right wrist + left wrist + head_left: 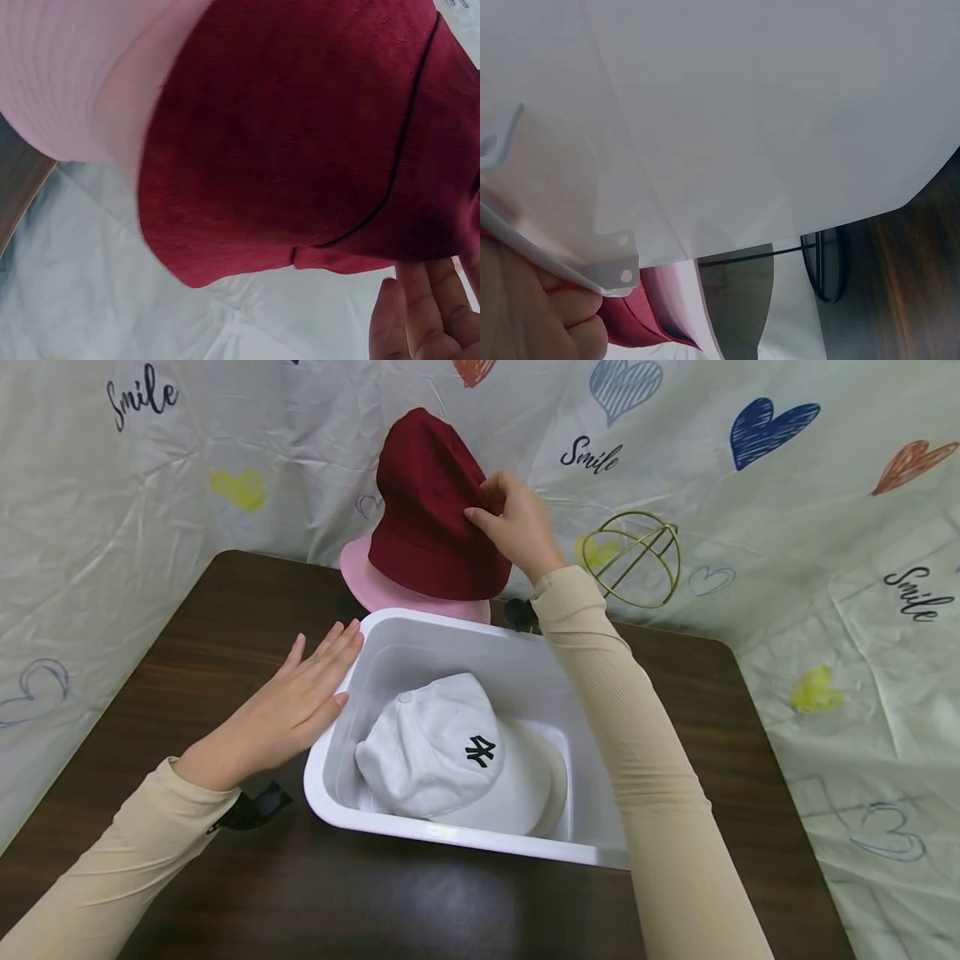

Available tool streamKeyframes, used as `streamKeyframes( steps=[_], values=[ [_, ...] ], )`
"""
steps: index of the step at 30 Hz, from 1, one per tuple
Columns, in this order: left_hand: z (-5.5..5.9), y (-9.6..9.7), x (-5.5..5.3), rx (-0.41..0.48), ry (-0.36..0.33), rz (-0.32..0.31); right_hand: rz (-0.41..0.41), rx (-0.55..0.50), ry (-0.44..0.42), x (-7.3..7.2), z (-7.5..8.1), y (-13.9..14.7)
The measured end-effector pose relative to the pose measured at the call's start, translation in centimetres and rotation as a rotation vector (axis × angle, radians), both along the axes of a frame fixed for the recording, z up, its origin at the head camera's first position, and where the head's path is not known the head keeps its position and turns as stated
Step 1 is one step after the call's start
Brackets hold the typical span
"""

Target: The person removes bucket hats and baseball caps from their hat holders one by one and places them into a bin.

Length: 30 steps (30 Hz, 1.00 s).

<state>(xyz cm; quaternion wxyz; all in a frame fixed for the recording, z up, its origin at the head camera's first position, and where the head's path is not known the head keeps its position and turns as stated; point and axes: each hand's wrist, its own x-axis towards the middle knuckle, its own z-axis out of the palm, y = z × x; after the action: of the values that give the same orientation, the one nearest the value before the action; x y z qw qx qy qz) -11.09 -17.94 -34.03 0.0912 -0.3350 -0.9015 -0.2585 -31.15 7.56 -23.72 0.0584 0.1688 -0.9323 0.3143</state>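
Dark red fabric bucket hat, crown upright and slightly peaked, stands over a pink brimmed hat beyond the far rim of a white rectangular plastic tub. The person's right hand pinches the side of the red crown between thumb and fingers, the gap between them closed on the cloth. To an onlooker, the left hand holds nothing; its fingers lie extended against the tub's left rim. Inside the tub rests a white cloth baseball cap bearing a black monogram, with another pale brim showing beside its visor. A gold-coloured wire dome stands near the right wrist, behind the dark brown wood-grain table.
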Motion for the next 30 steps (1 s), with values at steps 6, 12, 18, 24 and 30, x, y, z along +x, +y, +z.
streamKeyframes(
  steps=[6, 12, 18, 24, 30],
  values=[
    [-0.10, -0.11, -0.05, 0.002, -0.001, 0.004, 0.000, 0.012, 0.055, -0.48, 0.40, -0.87],
    [-0.23, -0.09, 0.04, 0.002, 0.000, 0.001, -0.017, -0.063, 0.104, -0.86, 0.07, -1.10],
    [-0.24, -0.05, 0.02, -0.004, 0.004, 0.008, -0.044, -0.188, 0.140, -0.92, 0.04, -0.91],
    [-0.34, 0.00, -0.03, -0.001, 0.011, 0.010, -0.062, -0.317, 0.182, -0.88, 0.53, -0.66],
    [-0.42, -0.05, -0.03, -0.003, 0.016, 0.013, -0.061, -0.361, 0.167, -0.69, 0.84, -0.63]
  ],
)
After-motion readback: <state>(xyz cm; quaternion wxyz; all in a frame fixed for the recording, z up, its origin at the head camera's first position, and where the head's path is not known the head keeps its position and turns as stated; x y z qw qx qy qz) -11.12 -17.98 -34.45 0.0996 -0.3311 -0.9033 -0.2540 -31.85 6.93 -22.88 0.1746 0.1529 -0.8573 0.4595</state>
